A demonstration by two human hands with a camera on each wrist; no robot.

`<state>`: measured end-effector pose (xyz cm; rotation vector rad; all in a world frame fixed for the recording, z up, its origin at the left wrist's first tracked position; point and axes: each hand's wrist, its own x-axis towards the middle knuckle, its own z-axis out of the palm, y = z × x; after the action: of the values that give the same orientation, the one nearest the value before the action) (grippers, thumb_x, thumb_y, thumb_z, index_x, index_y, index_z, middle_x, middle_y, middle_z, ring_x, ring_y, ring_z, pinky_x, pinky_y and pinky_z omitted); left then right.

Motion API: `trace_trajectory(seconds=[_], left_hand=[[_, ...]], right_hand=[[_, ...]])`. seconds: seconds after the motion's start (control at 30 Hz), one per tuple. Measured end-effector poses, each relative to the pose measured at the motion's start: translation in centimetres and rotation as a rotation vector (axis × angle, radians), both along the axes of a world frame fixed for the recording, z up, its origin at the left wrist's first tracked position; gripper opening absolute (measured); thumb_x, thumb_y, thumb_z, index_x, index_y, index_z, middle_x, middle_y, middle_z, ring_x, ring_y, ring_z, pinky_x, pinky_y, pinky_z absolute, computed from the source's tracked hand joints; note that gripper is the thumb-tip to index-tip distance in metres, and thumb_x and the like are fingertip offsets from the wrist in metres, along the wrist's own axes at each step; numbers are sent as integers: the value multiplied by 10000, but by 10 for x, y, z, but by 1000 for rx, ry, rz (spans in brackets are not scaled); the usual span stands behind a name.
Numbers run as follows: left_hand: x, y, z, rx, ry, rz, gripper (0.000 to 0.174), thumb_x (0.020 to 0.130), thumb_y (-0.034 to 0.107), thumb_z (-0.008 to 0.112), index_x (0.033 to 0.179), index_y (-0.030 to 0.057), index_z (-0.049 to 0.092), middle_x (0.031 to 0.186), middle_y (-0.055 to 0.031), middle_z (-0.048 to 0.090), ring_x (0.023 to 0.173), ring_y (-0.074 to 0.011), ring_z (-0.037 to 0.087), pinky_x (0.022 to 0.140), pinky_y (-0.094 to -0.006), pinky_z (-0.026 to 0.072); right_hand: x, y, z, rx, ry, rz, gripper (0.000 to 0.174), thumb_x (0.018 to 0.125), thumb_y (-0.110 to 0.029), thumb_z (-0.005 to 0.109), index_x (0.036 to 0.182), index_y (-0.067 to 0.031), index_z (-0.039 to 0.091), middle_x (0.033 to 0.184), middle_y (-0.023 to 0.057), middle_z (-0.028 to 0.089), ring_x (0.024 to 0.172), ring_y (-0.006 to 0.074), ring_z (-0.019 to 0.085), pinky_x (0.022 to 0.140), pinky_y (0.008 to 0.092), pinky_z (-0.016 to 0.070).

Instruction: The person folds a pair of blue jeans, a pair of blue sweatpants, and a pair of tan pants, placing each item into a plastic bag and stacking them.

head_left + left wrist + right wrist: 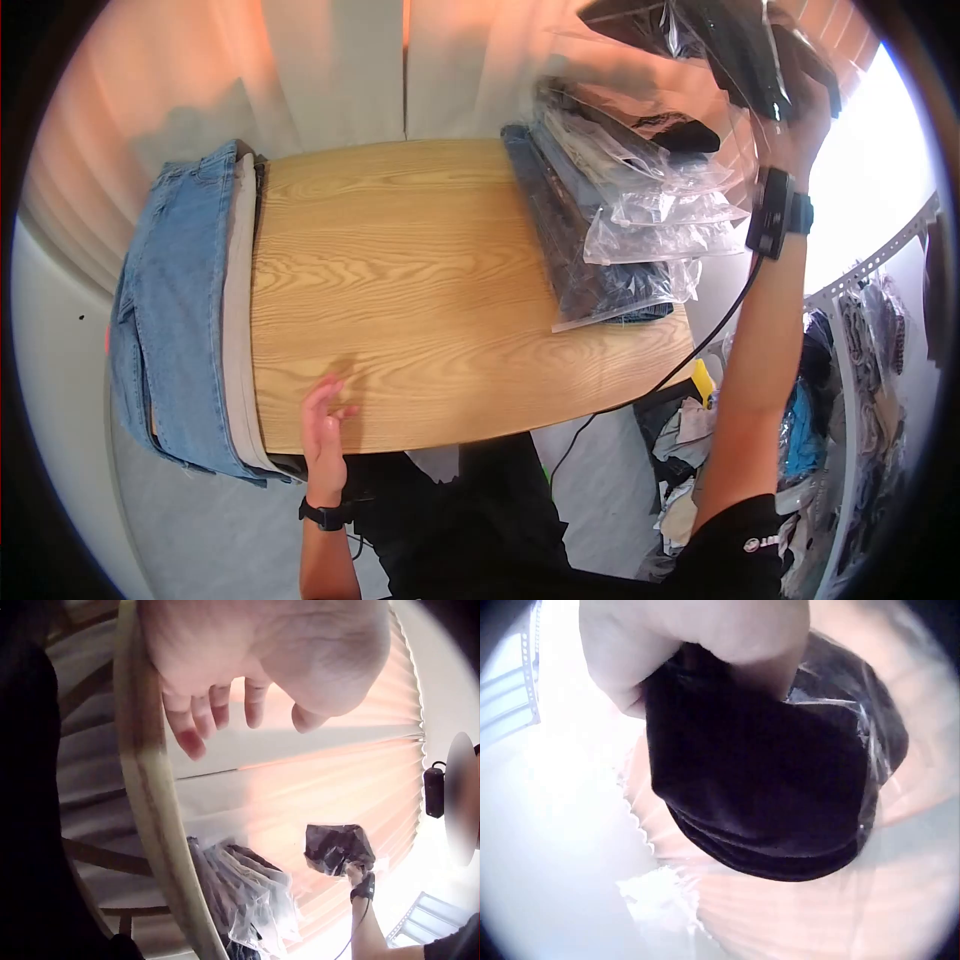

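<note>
My right hand (805, 125) is raised high at the upper right, gripping a dark folded garment (757, 772) partly inside a clear plastic bag (864, 742). In the left wrist view this dark bundle (337, 847) hangs well above a pile of bagged clothes (640, 200) on the table's right side. Fingers and thumb close around the garment's edge in the right wrist view. Near the table's front edge, my left hand (325, 440) hovers with loosely bent fingers and holds nothing. Just left of it lie folded blue jeans (180, 310) on top of a beige garment (240, 330).
The wooden table (400, 270) has a curved front edge. Pale curtains (340, 70) hang behind it. A black cable (690, 350) runs from the right wrist across the table's right corner. Clothes (690, 430) are heaped on the floor at right, beside a rack of garments (875, 360).
</note>
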<state>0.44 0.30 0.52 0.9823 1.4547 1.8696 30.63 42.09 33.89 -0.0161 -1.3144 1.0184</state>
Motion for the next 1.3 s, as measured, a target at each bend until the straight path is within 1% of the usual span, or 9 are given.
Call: trace_trajectory(seconds=[0.03, 0.33, 0.47, 0.53, 0.67, 0.87, 1.0, 1.13, 1.3], left_hand=[[0, 1, 0, -5, 9, 0, 397, 1011, 308, 469, 1320, 58, 465, 1430, -137, 392, 1304, -235, 414, 949, -394, 451], [3, 4, -3, -28, 42, 65, 348, 979, 274, 512, 1251, 56, 510, 1394, -135, 409, 1273, -237, 428, 923, -382, 461], [2, 4, -1, -49, 77, 68, 342, 981, 286, 524, 1236, 58, 509, 1392, -125, 413, 1261, -221, 452, 907, -365, 473], [3, 4, -3, -37, 59, 83, 328, 979, 267, 527, 1228, 55, 516, 1380, -123, 422, 1248, -223, 462, 914, -367, 477], [1, 2, -8, -34, 80, 48, 280, 962, 154, 554, 1221, 49, 529, 1347, -116, 444, 1228, -204, 463, 931, -359, 466], [-39, -14, 40, -518, -102, -248, 313, 906, 159, 673, 1177, 56, 556, 1070, -56, 621, 970, -160, 618, 818, -323, 524], [-116, -8, 89, -707, 699, 83, 338, 870, 236, 708, 1126, 59, 578, 975, -67, 652, 841, -143, 638, 698, -319, 525], [-218, 54, 76, -1038, 1185, 419, 549, 791, 388, 694, 1155, 2, 554, 1100, -222, 609, 1020, -381, 610, 868, -456, 508], [-262, 83, 39, -1230, 1327, 599, 552, 806, 397, 647, 1186, 12, 535, 1146, -244, 576, 992, -457, 609, 865, -485, 518]], right_hand=[[20, 27, 7, -258, 129, 295, 286, 842, -105, 627, 1110, -19, 575, 1178, 98, 624, 1055, 247, 612, 968, 353, 490], [38, 107, -80, -860, -438, -149, 251, 873, -4, 585, 1120, -47, 612, 1112, 99, 639, 1007, 234, 633, 853, 427, 570], [35, 125, -78, -748, -540, -82, 240, 898, -53, 606, 1138, -59, 609, 1102, 72, 641, 998, 229, 628, 879, 404, 567], [72, 174, -93, -62, -1108, -395, 269, 904, -69, 621, 1170, -36, 605, 1133, 72, 653, 1014, 247, 627, 926, 378, 534], [61, 152, -91, 350, -1507, -645, 371, 911, -104, 637, 1258, -15, 543, 1260, 89, 586, 1143, 235, 547, 1021, 346, 461], [69, 49, -99, -900, -158, -7, 453, 968, -208, 569, 1366, -43, 427, 1395, 223, 432, 1364, 317, 376, 1119, 428, 361], [48, -87, -144, -381, -343, -235, 493, 972, -201, 508, 1401, -10, 356, 1432, 204, 392, 1278, 309, 461, 1111, 435, 346], [-4, -236, -115, 636, -1063, -418, 429, 773, -12, 580, 1180, 8, 446, 1004, 191, 589, 876, 353, 570, 823, 447, 460], [-28, -301, -67, 748, -644, 56, 195, 873, -268, 626, 1030, -161, 579, 980, 18, 608, 878, 196, 575, 895, 502, 463]])
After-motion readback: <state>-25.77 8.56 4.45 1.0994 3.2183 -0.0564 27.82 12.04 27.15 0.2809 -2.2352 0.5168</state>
